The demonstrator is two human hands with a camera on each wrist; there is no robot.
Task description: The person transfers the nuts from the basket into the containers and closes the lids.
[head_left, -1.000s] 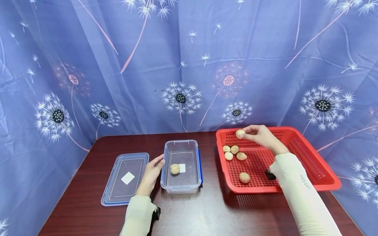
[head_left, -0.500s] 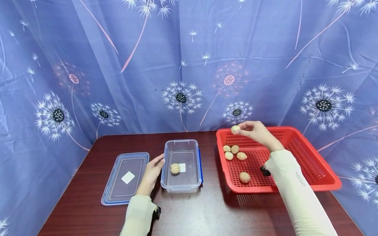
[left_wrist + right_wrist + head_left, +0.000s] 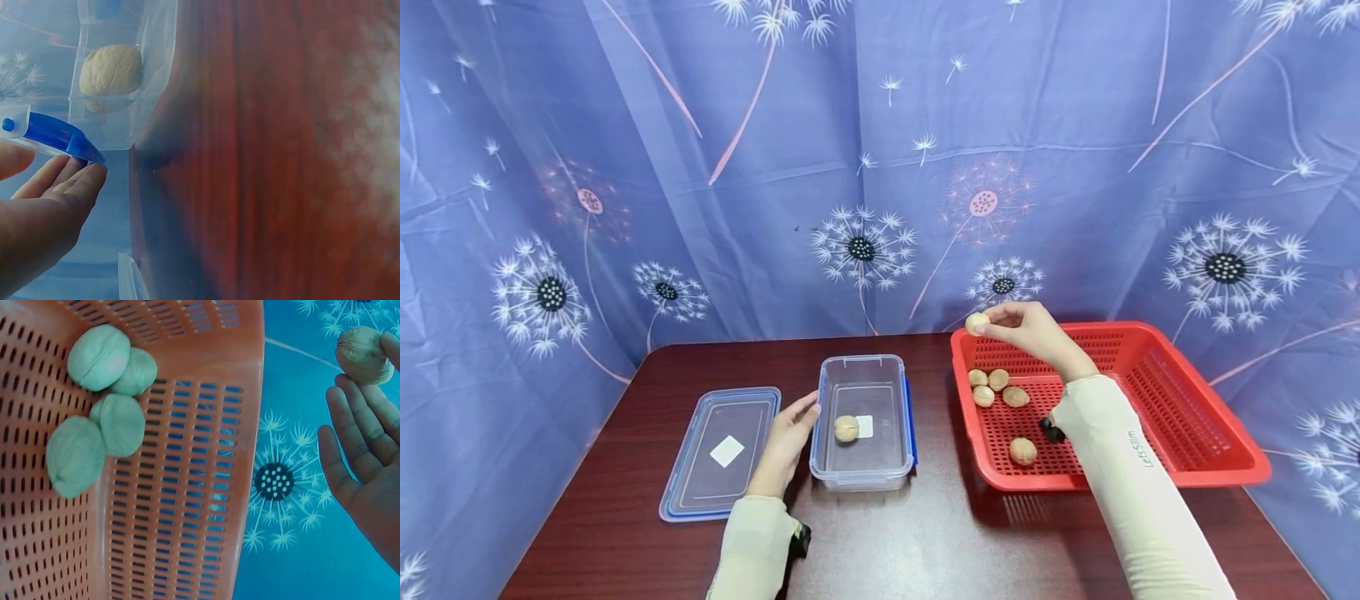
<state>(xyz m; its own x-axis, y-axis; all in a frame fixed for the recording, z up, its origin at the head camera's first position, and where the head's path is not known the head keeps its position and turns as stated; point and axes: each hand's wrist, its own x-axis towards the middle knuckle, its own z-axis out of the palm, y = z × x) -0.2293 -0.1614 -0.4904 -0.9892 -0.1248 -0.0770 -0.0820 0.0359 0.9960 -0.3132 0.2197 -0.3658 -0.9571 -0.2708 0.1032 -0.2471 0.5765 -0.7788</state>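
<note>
While the right hand [image 3: 1028, 329] hangs over the back-left part of the red basket [image 3: 1198, 425], its grip pinches a walnut [image 3: 977, 323] between thumb and fingertips. Left hand [image 3: 788, 437]: fingers fairly straight along the left side of the clear box [image 3: 861, 480], beside a blue clip [image 3: 59, 134]; grip loose, not clenched. A second walnut [image 3: 846, 429] sits in the box. Five loose walnuts [image 3: 1016, 397] show in the basket, four of them bunched toward its left wall.

Handling, judged by look: held walnut should be light, shell hard and stiff, little give. Furrowed surface ought to offer friction, though the round form could roll out of an off-centre pinch. Best hold: opposed finger pads across the widest part, moderate pressure; cracking by fingers seems unlikely. Box probably light and apt to slide, so steadying it at the wall makes sense.

Hard to make out: thumb cut off at the edge of the right wrist view, its full contact not shown. Right sleeve [image 3: 1108, 467] covers some of the basket floor; any walnuts beneath cannot be counted. Pressure of the left fingers on the clip: cannot tell. Unclear whether the white square [image 3: 865, 427] lies inside the box or under it
</note>
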